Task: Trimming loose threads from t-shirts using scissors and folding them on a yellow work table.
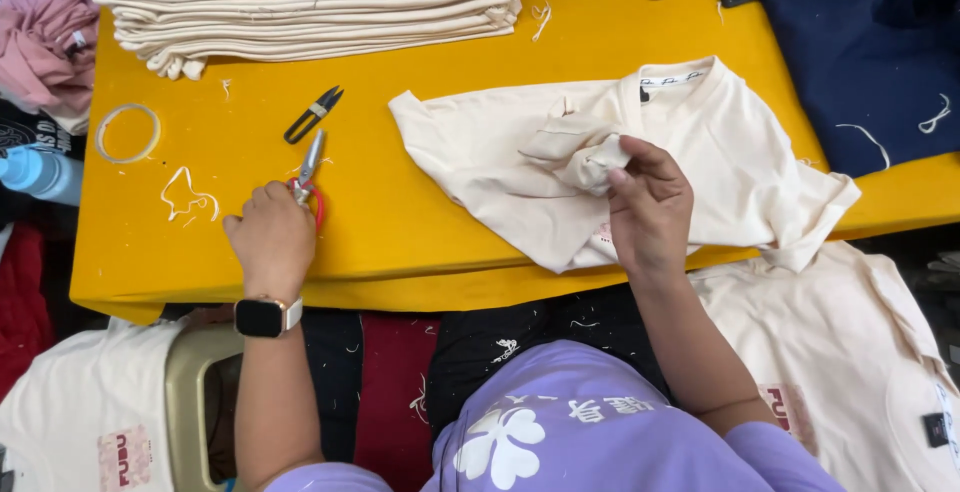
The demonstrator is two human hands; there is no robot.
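Leftmost, a tape ring (127,133) lies on the yellow table (400,222), with thread scraps (188,195) just beside it. Next, the left hand (270,237) is closed around red-handled snips (309,167), blades pointing up toward black snips (313,115). Further right, the right hand (648,207) pinches a bunched fold of the cream shirt (620,157) spread on the table.

shirt (700,152) on table (400,222) right of snips (312,114), folded stack (300,2) behind, tape ring (127,133) far left
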